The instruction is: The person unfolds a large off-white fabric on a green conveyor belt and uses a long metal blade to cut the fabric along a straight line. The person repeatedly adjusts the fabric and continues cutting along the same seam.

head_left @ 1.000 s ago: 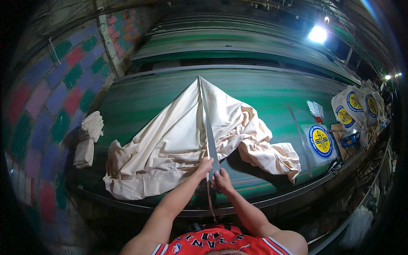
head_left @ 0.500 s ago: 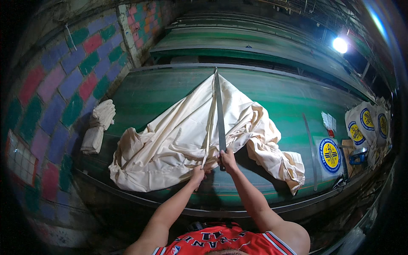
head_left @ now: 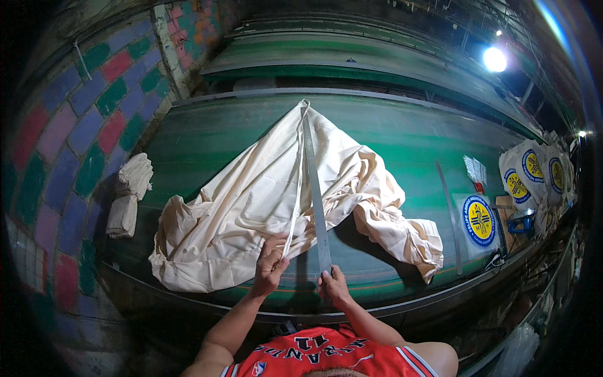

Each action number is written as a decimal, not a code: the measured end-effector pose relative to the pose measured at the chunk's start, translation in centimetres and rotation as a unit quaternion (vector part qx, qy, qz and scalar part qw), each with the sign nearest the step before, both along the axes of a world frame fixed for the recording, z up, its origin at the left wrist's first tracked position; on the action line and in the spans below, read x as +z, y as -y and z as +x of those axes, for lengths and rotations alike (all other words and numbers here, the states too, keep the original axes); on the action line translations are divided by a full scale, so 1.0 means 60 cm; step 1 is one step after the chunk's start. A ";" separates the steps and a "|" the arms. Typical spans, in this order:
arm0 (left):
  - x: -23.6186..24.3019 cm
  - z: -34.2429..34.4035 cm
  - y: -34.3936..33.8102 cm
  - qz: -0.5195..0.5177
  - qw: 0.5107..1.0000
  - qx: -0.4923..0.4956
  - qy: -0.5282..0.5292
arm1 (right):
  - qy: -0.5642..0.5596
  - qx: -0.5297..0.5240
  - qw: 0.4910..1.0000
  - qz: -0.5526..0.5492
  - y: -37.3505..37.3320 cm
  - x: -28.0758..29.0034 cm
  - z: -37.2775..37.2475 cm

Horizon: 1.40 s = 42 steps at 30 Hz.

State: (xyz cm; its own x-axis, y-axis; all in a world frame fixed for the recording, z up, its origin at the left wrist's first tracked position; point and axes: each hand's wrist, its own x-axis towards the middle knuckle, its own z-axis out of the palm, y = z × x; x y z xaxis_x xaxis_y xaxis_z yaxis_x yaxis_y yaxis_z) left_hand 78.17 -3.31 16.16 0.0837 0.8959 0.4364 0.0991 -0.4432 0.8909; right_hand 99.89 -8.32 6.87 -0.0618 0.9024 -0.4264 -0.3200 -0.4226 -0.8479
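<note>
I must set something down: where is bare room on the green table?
Bare green tabletop lies between the folded cream cloth bundle and crumpled cream cloth, and between that cloth's upper right edge and the thin grey strip. Printed cream fabrics crowd the right end.

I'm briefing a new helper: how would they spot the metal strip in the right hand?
On the green table, find the big cream cloth. The long grey metal strip crosses it, near end in the right hand. Unlike the thin strip farther right, this one is held.
</note>
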 end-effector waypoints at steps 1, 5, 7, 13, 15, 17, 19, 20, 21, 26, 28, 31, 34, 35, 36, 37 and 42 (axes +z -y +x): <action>0.017 -0.006 0.005 -0.005 0.999 -0.035 0.012 | -0.004 0.002 1.000 -0.001 -0.006 0.001 -0.001; 0.054 -0.016 0.031 -0.055 0.968 -0.207 0.132 | 0.008 -0.001 1.000 0.004 -0.051 0.004 -0.007; 0.058 -0.021 0.041 -0.115 0.954 -0.227 0.157 | 0.000 -0.011 1.000 -0.009 -0.075 0.005 -0.015; 0.041 -0.033 0.057 -0.229 0.909 -0.235 0.259 | -0.005 -0.015 1.000 -0.014 -0.096 0.003 -0.045; 0.031 -0.029 0.058 -0.251 0.889 -0.231 0.307 | 0.003 -0.015 1.000 -0.009 -0.101 0.002 -0.049; 0.024 -0.025 0.056 -0.266 0.875 -0.222 0.339 | 0.020 -0.014 1.000 -0.008 -0.111 0.001 -0.052; 0.018 -0.018 0.053 -0.256 0.868 -0.232 0.356 | 0.014 -0.012 1.000 0.007 -0.124 -0.002 -0.053; 0.015 -0.013 0.051 -0.253 0.871 -0.220 0.360 | 0.012 -0.011 1.000 -0.005 -0.132 -0.003 -0.052; 0.010 -0.008 0.048 -0.263 0.865 -0.206 0.375 | 0.015 -0.014 1.000 0.021 -0.139 -0.006 -0.051; -0.029 0.025 0.034 -0.277 0.885 -0.101 0.361 | 0.045 -0.012 0.997 0.057 -0.183 -0.010 -0.047; -0.053 0.031 0.028 -0.276 0.888 -0.067 0.360 | 0.019 -0.007 0.996 0.089 -0.201 -0.010 -0.048; -0.094 0.012 0.008 -0.234 0.909 -0.009 0.345 | 0.019 -0.004 0.996 0.083 -0.222 -0.007 -0.048; -0.165 -0.019 0.012 -0.250 0.898 0.133 0.335 | 0.027 0.000 0.997 0.068 -0.218 -0.012 -0.037; -0.195 -0.034 0.021 -0.234 0.899 0.201 0.311 | 0.032 0.004 0.997 0.065 -0.209 -0.015 -0.027; -0.229 -0.049 0.026 -0.264 0.862 0.261 0.345 | 0.052 0.002 0.998 0.033 -0.203 -0.019 -0.018; -0.260 -0.066 0.036 -0.299 0.814 0.325 0.376 | 0.042 0.008 0.997 0.066 -0.196 -0.022 -0.009; -0.341 -0.101 0.069 -0.406 0.777 0.345 0.334 | 0.061 0.013 0.996 0.069 -0.171 -0.029 0.027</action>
State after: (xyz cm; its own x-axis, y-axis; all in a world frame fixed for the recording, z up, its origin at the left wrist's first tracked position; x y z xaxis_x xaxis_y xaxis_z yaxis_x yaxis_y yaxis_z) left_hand 72.09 -7.47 -4.32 -0.5404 0.6302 -0.5575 -0.5421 0.2459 0.8035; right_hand 101.50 1.93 5.12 -0.0409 0.9520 -0.3033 -0.2023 -0.3052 -0.9305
